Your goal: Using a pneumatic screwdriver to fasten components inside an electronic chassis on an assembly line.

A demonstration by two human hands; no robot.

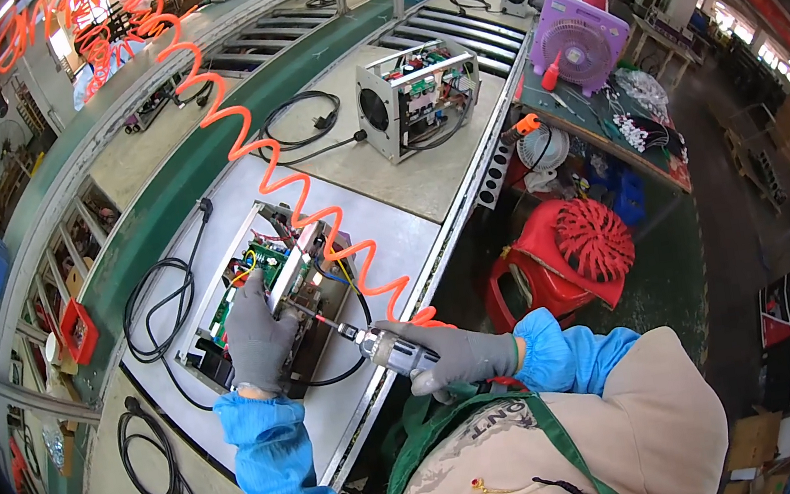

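we see the open-frame electronics unit (294, 279) on the white work surface (404, 236), up and to the left of the right hand (455, 352) and beneath the left hand (261, 337); the unit's long axis slants from lower left to upper right, while the power driver (394, 350) points up and left, so we judge that the 2 lines cross rather than run parallel; the relation that matters most to us is between the driver's thin bit (308, 312) and the unit's near side, for its tip sits close by the left thumb, though we cannot tell whether it touches metal; of the 2 hands the left is nearer, reaching over the unit with its fingers partly bent and a fingertip up by the circuit board; we cannot tell whether those fingers pinch anything small; the right hand's gloved fingers are wrapped around the driver's body, well closed, standing off beside the bench's edge with only the bit bridging over to the unit.
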